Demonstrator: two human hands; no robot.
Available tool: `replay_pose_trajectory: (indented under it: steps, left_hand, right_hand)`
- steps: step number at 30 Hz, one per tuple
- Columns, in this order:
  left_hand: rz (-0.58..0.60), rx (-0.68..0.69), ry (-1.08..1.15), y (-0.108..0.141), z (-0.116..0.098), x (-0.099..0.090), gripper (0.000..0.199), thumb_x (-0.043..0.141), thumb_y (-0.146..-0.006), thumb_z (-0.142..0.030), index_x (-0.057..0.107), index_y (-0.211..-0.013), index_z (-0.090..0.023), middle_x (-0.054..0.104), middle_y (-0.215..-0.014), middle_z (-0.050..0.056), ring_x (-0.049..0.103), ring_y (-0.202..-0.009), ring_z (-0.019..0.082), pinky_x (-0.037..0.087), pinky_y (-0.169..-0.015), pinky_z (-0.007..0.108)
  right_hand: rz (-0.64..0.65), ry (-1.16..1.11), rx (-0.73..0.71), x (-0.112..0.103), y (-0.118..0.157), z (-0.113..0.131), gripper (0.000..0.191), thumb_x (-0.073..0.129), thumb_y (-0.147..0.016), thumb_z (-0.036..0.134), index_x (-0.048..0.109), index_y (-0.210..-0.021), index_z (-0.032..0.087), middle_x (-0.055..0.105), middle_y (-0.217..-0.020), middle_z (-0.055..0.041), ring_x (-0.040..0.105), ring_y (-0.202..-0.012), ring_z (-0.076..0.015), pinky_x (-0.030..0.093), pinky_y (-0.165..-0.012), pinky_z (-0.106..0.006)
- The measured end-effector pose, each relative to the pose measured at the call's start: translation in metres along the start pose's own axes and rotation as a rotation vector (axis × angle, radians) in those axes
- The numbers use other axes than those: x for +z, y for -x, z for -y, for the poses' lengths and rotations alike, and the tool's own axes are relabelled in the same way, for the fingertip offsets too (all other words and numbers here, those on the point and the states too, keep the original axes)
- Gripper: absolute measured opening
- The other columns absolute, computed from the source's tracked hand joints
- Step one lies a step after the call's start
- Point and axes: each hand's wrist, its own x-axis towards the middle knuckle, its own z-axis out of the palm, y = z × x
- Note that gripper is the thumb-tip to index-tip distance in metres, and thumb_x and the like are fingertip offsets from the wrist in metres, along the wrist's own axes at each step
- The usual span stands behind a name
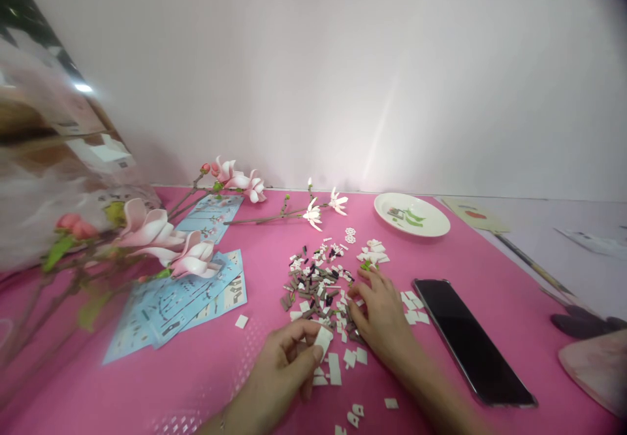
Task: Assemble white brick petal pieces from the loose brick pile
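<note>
My left hand (288, 364) is closed, pinching a white flat building-brick piece (322, 341) between thumb and fingers at the near edge of the pile. My right hand (379, 309) rests over the right side of the pile of small grey, white and black bricks (313, 283), its fingers bent but apart. Whether its fingertips touch a piece is hard to see. Just beyond them lie green pieces (368, 265) and a heap of white petal-like pieces (374, 251). White flat plates (335, 368) are scattered below the pile, between my hands.
A white plate (434, 224) with green pieces stands at the back right. A black phone (474, 342) lies right of my right hand. At left are blue instruction sheets (128, 330) and pink brick magnolia branches (189, 262). A white-flowered branch (259, 219) lies behind the pile.
</note>
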Motion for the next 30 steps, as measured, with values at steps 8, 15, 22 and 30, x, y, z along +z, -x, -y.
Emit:
replay_pose_trajectory:
  steps: [8,15,22,30]
  left_hand:
    - [0.031,-0.034,0.016,0.001,0.001,-0.001,0.036,0.064,-0.077,-0.049,0.061,-0.086,-0.014,0.047,-0.054,-0.005,0.038,-0.040,0.005,0.030,-0.043,0.019]
    - [0.021,-0.046,0.046,0.001,0.008,-0.003,0.037,0.066,-0.076,-0.051,0.062,-0.087,-0.015,0.047,-0.056,-0.005,0.039,-0.042,0.006,0.032,-0.047,0.019]
    - [0.014,-0.016,0.072,-0.001,0.006,-0.003,0.029,0.064,-0.080,-0.043,0.060,-0.081,-0.015,0.045,-0.055,-0.005,0.037,-0.044,0.006,0.031,-0.047,0.019]
    - [0.006,-0.033,0.089,0.001,0.000,-0.002,0.030,0.067,-0.076,-0.043,0.063,-0.079,-0.013,0.054,-0.066,0.000,0.047,-0.058,0.011,0.039,-0.057,0.021]
  right_hand:
    - [0.021,-0.024,0.030,-0.002,-0.002,0.002,0.010,0.055,-0.078,0.016,0.065,-0.077,0.018,0.060,-0.112,-0.0117,0.045,-0.117,-0.0335,0.039,-0.095,-0.052]
    - [-0.042,-0.060,-0.019,-0.004,0.001,0.000,0.015,0.050,-0.085,0.020,0.064,-0.079,0.018,0.062,-0.109,-0.0110,0.047,-0.116,-0.0314,0.038,-0.096,-0.052]
    - [-0.060,-0.370,-0.069,-0.025,0.004,0.017,0.015,0.047,-0.090,0.023,0.061,-0.084,0.021,0.061,-0.108,-0.0092,0.046,-0.117,-0.0277,0.037,-0.097,-0.049]
    - [0.226,-0.905,-0.071,-0.045,0.008,0.031,0.011,0.055,-0.085,0.017,0.061,-0.078,0.020,0.064,-0.098,-0.0049,0.057,-0.103,-0.0189,0.046,-0.087,-0.031]
